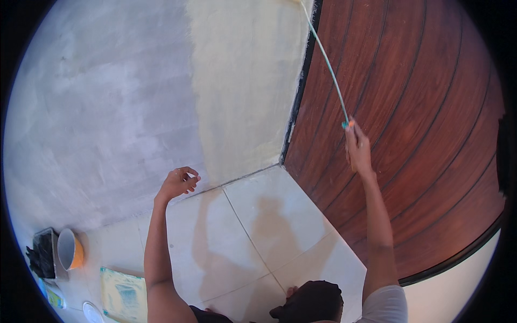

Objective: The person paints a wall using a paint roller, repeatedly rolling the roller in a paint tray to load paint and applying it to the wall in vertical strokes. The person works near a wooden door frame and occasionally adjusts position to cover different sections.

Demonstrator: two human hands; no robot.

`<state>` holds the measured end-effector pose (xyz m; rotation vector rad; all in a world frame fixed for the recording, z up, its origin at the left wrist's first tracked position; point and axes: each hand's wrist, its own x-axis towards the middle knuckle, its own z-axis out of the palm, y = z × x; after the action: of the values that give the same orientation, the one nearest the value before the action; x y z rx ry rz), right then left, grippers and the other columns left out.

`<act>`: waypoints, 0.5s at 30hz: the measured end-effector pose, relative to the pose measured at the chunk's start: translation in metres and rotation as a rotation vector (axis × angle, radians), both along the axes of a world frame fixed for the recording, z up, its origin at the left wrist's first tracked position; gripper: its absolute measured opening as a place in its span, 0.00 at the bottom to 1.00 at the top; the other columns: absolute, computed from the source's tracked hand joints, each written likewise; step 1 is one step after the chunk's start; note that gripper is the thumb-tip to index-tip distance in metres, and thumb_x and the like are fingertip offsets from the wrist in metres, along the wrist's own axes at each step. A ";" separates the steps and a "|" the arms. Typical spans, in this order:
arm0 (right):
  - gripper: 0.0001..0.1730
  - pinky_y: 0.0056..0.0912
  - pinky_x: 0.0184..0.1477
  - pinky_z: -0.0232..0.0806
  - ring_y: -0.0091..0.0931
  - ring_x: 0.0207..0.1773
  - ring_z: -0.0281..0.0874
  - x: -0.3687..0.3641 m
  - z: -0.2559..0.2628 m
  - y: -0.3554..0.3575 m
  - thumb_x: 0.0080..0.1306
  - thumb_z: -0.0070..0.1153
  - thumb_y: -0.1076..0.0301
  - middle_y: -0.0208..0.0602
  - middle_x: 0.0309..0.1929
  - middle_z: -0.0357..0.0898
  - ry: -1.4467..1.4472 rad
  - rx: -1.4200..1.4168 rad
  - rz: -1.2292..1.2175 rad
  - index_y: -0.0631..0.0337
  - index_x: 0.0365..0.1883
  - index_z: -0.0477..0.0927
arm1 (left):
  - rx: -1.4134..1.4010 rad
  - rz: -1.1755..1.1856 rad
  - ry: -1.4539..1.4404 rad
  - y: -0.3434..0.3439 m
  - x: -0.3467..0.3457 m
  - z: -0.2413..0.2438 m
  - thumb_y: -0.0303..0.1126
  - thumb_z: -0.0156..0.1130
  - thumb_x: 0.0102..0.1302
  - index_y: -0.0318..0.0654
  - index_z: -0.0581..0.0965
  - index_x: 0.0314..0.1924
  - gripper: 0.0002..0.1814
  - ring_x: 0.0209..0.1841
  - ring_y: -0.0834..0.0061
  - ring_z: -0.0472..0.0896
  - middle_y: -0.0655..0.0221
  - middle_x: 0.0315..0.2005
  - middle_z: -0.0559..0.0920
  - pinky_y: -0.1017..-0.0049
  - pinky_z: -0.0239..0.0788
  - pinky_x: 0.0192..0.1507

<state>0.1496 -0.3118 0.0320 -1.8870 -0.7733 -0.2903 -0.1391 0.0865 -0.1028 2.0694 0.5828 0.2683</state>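
My right hand (357, 151) grips the lower end of a long thin pole (330, 69), pale green with a bit of orange at the grip. The pole slants up and left across the door to the wall's top edge in view, where its far end is only partly seen. My left hand (181, 181) is raised in front of the wall's foot, fingers curled apart, holding nothing. The wall (109, 109) is patchy grey-white, with a cream painted strip (242, 89) beside the black door frame.
A dark red wooden door (387, 121) fills the right. On the tiled floor (194, 242) at the lower left are an orange bucket (76, 252), a tray with black plastic (43, 252), a paint-smeared tray (124, 294) and a round white lid (92, 313).
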 end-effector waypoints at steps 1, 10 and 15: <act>0.32 0.21 0.16 0.55 0.13 0.16 0.60 -0.001 -0.019 -0.012 0.78 0.47 0.52 0.23 0.19 0.65 -0.003 -0.036 0.010 0.64 0.73 0.65 | -0.004 -0.001 -0.007 0.000 0.000 -0.002 0.43 0.66 0.66 0.32 0.81 0.47 0.20 0.30 0.76 0.86 0.64 0.27 0.85 0.76 0.76 0.28; 0.29 0.19 0.15 0.53 0.10 0.14 0.57 -0.019 -0.131 -0.089 0.79 0.44 0.58 0.17 0.17 0.61 0.180 -0.118 0.047 0.67 0.72 0.64 | -0.004 0.016 0.002 0.001 0.003 -0.004 0.42 0.67 0.66 0.31 0.81 0.47 0.19 0.29 0.76 0.85 0.64 0.27 0.85 0.76 0.77 0.28; 0.31 0.19 0.16 0.52 0.11 0.16 0.57 -0.019 -0.049 -0.031 0.79 0.46 0.54 0.17 0.18 0.60 0.051 0.041 0.054 0.65 0.72 0.66 | -0.024 -0.012 -0.014 -0.005 0.006 0.002 0.42 0.67 0.66 0.32 0.81 0.47 0.19 0.29 0.77 0.85 0.64 0.27 0.85 0.77 0.77 0.29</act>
<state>0.1303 -0.3431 -0.0172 -1.8254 -0.7766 -0.2214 -0.1333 0.0815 -0.1003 2.0457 0.5622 0.2671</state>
